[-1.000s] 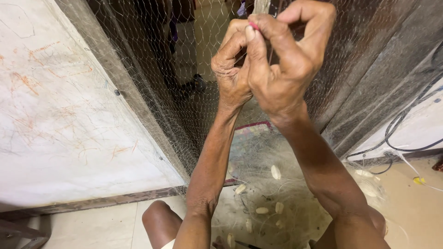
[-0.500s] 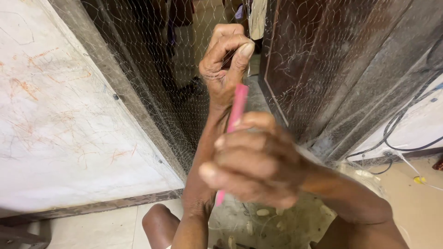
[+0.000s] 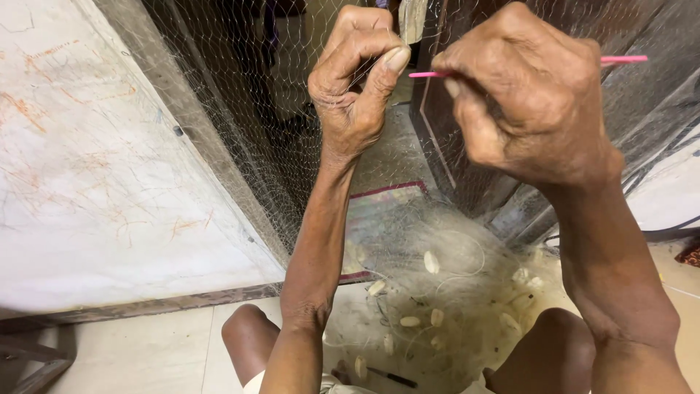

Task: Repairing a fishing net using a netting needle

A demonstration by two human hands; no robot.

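Observation:
A fine fishing net (image 3: 240, 109) hangs in front of me across a dark doorway. My left hand (image 3: 355, 80) is raised and pinches a bit of the mesh between thumb and bent fingers. My right hand (image 3: 532, 102) is a closed fist around a thin pink netting needle (image 3: 623, 59), which lies level with its tip pointing left toward my left thumb. The slack of the net lies heaped on the floor (image 3: 445, 284) between my knees, with several small pale floats (image 3: 432, 261) caught in it.
A scuffed white wall (image 3: 87, 197) fills the left. A dark wooden door (image 3: 656, 29) stands at the right, with black cables (image 3: 671, 233) by its foot. My bare knees (image 3: 244, 332) are low in view on a pale tiled floor (image 3: 153, 350).
My right hand has swung up from low and close to the camera to the right of my left hand, turning the pink needle from upright to level. My left hand kept its pinch.

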